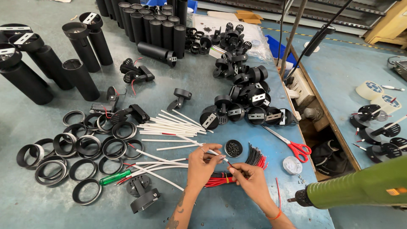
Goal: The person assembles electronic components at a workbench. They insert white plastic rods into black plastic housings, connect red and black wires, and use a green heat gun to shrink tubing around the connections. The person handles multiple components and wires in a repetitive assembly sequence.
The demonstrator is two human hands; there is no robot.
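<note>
My left hand pinches a white sleeve tube near its end, low in the head view. My right hand holds a thin red and black wire at that tube's tip, fingers closed on it. Under both hands lies a bundle of red and black wires. A loose pile of white sleeve tubes spreads out just beyond my left hand. A small round black dish of screws sits right above my fingers.
Several black rings lie at the left, tall black tubes behind them. Black lamp brackets pile up at centre right. Red-handled scissors, a green screwdriver and a green power driver lie nearby.
</note>
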